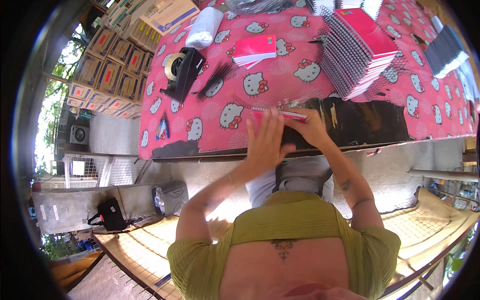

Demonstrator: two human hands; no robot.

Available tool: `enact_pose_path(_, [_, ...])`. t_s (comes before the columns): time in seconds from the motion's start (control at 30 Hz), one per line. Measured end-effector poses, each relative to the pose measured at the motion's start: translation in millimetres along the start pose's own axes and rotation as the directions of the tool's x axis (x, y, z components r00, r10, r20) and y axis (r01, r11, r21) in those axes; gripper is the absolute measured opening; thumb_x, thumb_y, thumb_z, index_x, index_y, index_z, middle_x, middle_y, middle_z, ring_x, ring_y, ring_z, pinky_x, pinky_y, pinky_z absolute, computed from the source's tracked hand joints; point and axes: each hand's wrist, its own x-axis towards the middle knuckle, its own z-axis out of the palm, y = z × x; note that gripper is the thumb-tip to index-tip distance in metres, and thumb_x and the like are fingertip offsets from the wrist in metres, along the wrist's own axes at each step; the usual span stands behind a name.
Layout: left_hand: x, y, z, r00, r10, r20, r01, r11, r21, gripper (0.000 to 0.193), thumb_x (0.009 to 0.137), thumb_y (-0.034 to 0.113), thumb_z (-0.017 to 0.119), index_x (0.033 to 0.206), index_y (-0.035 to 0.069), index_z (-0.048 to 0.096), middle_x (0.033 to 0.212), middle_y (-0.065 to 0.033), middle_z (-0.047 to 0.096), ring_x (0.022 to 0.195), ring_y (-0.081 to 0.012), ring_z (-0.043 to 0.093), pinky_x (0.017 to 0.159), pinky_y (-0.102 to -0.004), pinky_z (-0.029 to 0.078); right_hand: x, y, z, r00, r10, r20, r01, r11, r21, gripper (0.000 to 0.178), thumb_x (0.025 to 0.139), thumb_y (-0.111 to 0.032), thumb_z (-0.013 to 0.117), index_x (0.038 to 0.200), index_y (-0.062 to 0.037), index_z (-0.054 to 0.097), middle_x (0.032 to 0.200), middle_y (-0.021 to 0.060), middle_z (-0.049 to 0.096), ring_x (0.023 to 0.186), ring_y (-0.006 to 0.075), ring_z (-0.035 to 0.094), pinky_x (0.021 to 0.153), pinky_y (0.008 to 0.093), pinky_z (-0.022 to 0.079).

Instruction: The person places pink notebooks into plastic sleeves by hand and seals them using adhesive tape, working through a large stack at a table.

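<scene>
A red-covered notebook (296, 116) is held low over the near edge of the table, with a wire spiral (243, 103) sticking out past its left end. My right hand (309, 128) grips its right end, thumb and fingers closed around it. Across its left part my left hand (267, 140) lies with fingers stretched out and thumb apart. Beyond the hands, a few thin pink notebooks (255, 48) without visible spirals lie on the table. To their right stands a tall stack of pink spiral notebooks (362, 37). Black spiral wires (216, 82) lie in a loose heap left of centre.
A black tape dispenser (186, 77), blue-handled pliers (163, 127) and a white plastic roll (205, 27) are on the table's left. Dark notebooks (445, 50) are stacked at the far right. The pink cat-print cover (285, 75) is torn near the front edge. Cardboard boxes (107, 60) are piled left.
</scene>
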Motion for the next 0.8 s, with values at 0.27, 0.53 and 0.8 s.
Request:
enact_pose_path(0.27, [5.2,2.3,-2.3,0.997,0.027,-0.077,-0.026,1.0,0.012,0.088,0.096,0.06,0.039,0.148,-0.011,0.029,0.154,-0.0327,0.027,0.147,-0.0462,0.022,0.112,-0.0708,0.008,-1.0,-2.5,-0.3,0.999,-0.013,0.042,0.017,0.995,-0.096,0.031,0.085,-0.004,0.071,0.115,0.0007,0.069,0.1,0.0158,0.074,0.087,0.0148,0.069,0.079,0.0299,0.052])
enact_pose_path(0.53, [10.8,2.2,-2.1,0.989,0.097,-0.116,-0.094,0.995,0.031,0.086,0.097,0.06,0.038,0.147,-0.01,0.031,0.154,-0.0329,0.027,0.146,-0.0466,0.023,0.113,-0.0688,0.009,-0.4,-2.6,1.7,0.998,0.04,0.042,-0.032,0.984,-0.177,0.037,0.082,-0.006,0.071,0.118,-0.0003,0.068,0.103,0.0242,0.07,0.084,0.032,0.072,0.077,0.0342,0.053])
enact_pose_path(0.8, [23.7,-2.4,-0.3,0.994,0.082,-0.076,-0.089,0.993,-0.084,0.081,0.097,0.054,0.045,0.149,-0.007,0.031,0.156,-0.028,0.029,0.147,-0.0439,0.023,0.114,-0.0676,0.006,2.3,-12.8,-4.0,0.988,0.14,0.064,-0.125,0.971,-0.204,0.037,0.082,-0.006,0.069,0.118,0.0009,0.067,0.102,0.0252,0.07,0.086,0.0371,0.071,0.078,0.0359,0.053])
